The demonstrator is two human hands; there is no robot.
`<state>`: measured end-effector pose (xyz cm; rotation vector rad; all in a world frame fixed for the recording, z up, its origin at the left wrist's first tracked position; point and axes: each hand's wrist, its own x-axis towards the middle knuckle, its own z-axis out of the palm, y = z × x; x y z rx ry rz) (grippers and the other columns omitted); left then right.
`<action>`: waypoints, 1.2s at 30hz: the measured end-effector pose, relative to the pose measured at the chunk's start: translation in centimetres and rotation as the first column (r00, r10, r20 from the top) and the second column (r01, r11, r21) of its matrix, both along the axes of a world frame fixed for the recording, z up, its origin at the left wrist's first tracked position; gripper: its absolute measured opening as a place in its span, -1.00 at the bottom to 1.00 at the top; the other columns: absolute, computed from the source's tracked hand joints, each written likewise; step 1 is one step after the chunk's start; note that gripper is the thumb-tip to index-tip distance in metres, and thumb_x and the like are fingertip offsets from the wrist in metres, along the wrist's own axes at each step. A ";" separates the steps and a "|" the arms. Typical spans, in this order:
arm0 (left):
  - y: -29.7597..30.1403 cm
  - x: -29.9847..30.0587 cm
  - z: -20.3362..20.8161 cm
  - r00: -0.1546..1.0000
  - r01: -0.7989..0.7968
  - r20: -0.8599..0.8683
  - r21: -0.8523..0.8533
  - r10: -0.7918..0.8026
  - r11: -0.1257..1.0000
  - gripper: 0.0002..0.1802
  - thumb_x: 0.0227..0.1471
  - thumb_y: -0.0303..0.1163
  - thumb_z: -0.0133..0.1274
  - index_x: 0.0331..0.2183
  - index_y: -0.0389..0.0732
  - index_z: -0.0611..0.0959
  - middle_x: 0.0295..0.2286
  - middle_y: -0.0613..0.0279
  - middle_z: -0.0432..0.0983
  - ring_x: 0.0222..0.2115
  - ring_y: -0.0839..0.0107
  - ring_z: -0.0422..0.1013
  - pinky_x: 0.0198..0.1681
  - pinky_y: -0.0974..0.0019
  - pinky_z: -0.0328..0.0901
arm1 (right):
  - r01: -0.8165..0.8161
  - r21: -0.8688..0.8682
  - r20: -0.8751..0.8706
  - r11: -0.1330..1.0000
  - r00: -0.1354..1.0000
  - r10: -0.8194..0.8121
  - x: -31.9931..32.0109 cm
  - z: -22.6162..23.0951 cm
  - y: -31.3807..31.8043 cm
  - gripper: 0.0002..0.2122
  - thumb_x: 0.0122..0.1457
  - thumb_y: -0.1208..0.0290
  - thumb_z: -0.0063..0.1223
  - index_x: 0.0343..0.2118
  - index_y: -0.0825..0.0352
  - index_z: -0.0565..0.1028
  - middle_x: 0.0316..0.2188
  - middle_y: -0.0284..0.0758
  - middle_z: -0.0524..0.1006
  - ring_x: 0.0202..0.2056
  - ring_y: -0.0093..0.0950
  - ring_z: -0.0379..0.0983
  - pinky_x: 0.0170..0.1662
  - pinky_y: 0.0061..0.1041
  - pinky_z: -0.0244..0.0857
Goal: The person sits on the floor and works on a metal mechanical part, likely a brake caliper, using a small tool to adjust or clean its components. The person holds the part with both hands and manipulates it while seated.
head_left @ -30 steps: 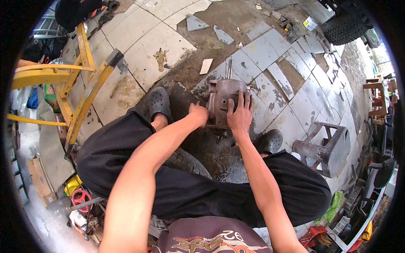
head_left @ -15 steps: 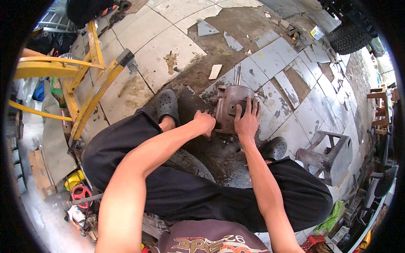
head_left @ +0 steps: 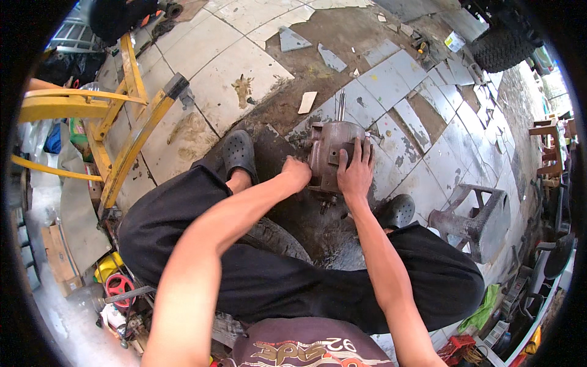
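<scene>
A brown-grey cast metal gearbox housing (head_left: 326,158) stands on the dark, wet floor between my feet. A thin steel shaft (head_left: 340,105) sticks out of its far end, and a short threaded stub (head_left: 326,205) shows at its near end. My left hand (head_left: 296,173) is closed against the left side of the housing; its curled fingers hide whatever is in them. Flat on the housing's right side lies my right hand (head_left: 356,171), with the fingers stretched out and pointing away from me.
Dark clogs (head_left: 238,156) are on my feet, either side of the housing. A grey plastic stool (head_left: 489,223) lies tipped at right. On the left stands a yellow metal frame (head_left: 131,144). Broken tiles (head_left: 409,125) lie beyond the housing, and a tyre (head_left: 504,52) is at the far right.
The whole view has shifted slightly. My left hand has moved a little at the housing's left side, while my right hand stays flat on it.
</scene>
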<state>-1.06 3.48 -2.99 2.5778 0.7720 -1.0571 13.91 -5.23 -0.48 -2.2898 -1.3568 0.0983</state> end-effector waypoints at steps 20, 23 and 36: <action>0.1 -2.2 -1.2 0.957 0.157 0.220 0.151 -0.188 0.976 -0.74 -0.05 -0.39 0.04 -0.29 -0.28 0.65 -0.32 0.02 0.62 -0.27 0.12 0.57 -0.28 0.10 0.44 | 0.018 -0.006 -0.003 1.000 1.000 -0.018 0.0 -0.2 0.0 -0.46 0.25 0.08 -0.09 0.23 0.24 0.23 0.27 -0.12 0.15 0.26 0.00 0.02 0.25 -0.08 0.04; 0.3 -1.7 0.1 0.972 0.151 0.174 0.043 -0.157 0.988 -0.64 -0.05 -0.40 0.00 -0.19 -0.40 0.54 -0.33 -0.07 0.60 -0.28 0.08 0.57 -0.27 0.08 0.44 | 0.022 0.001 -0.017 1.000 1.000 -0.022 0.4 -0.3 0.0 -0.43 0.24 0.03 -0.10 0.25 0.21 0.21 0.30 -0.18 0.12 0.31 -0.07 -0.04 0.24 0.01 0.03; 1.1 -0.8 -0.5 0.965 0.232 0.108 0.060 -0.238 0.971 -0.77 -0.04 -0.40 0.05 -0.29 -0.25 0.67 -0.27 0.06 0.62 -0.25 0.15 0.57 -0.28 0.12 0.45 | 0.020 0.014 -0.031 1.000 0.999 -0.019 0.1 -0.2 -0.1 -0.45 0.25 0.05 -0.11 0.24 0.23 0.23 0.28 -0.16 0.15 0.29 -0.06 0.00 0.23 -0.03 0.04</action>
